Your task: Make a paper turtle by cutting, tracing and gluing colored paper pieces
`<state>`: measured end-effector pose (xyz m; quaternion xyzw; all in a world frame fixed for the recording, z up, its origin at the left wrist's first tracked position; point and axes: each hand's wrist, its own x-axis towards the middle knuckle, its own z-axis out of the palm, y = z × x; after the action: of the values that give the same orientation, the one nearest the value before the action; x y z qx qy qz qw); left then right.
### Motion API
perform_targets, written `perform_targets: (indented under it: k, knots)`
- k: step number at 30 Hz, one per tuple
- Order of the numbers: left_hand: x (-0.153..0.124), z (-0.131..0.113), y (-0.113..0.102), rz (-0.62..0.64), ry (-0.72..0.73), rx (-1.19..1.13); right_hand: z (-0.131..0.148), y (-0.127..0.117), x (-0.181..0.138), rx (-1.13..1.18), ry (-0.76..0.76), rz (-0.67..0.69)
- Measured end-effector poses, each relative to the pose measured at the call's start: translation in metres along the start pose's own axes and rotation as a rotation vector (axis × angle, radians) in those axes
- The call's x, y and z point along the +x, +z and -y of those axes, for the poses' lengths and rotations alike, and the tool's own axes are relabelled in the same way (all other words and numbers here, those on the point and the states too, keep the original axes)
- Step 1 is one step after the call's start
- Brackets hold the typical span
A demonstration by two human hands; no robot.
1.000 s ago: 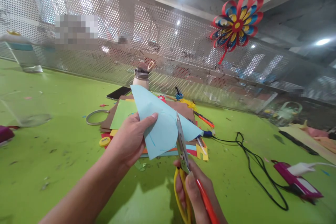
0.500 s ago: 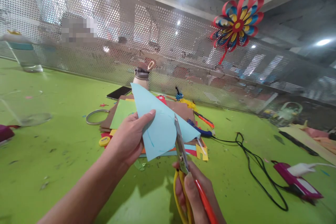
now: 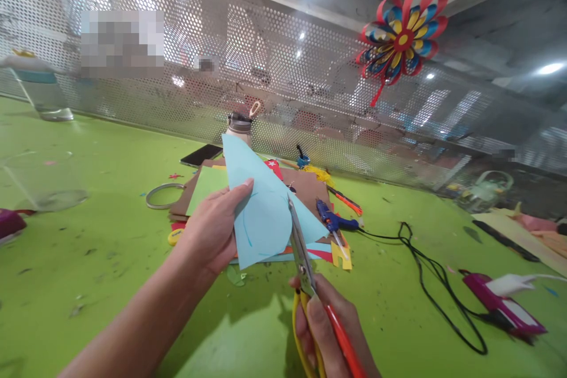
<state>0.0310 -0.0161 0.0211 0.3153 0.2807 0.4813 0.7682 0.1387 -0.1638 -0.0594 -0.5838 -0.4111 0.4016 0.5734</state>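
A light blue sheet of paper [image 3: 261, 212] with a drawn curved line is pinched in my left hand [image 3: 217, 224], thumb on top. My right hand [image 3: 330, 319] grips scissors [image 3: 305, 271] with one yellow and one red handle, plus a red stick-like part along the palm that may be the other handle. The blades sit in a cut running up into the paper, so its right-hand part hangs off as a pointed flap. Under the paper lies a stack of coloured sheets and brown card [image 3: 310, 186]. A blue glue gun [image 3: 332, 218] rests on the stack's right side.
A black cord [image 3: 425, 266] runs from the glue gun to a purple power strip [image 3: 505, 304] on the right. Behind the stack stand a bottle [image 3: 240, 124] and a phone [image 3: 201, 155]. A tape ring [image 3: 153, 196] and a clear cup [image 3: 44, 183] are at left. A perforated screen [image 3: 283, 88] borders the green table.
The paper and my left hand have shifted slightly left and up. The scissors have moved a little left with the paper, and the glue gun shows more fully.
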Motion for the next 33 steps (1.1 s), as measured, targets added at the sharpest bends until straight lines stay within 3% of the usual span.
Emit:
perform_targets:
  k: [6,14,33]
  knots:
    - [-0.0001,-0.0006,-0.0012,0.042,0.028,0.035,-0.0044,-0.0005,-0.0002,0.016,0.005,0.0]
    - [0.0001,-0.0048,-0.0017,0.055,-0.063,0.12,0.0014,-0.0035,-0.0031,0.029,0.066,0.059]
    - [-0.0076,-0.0031,0.0008,0.079,-0.092,0.196,0.0055,0.001,-0.0065,0.075,0.071,-0.015]
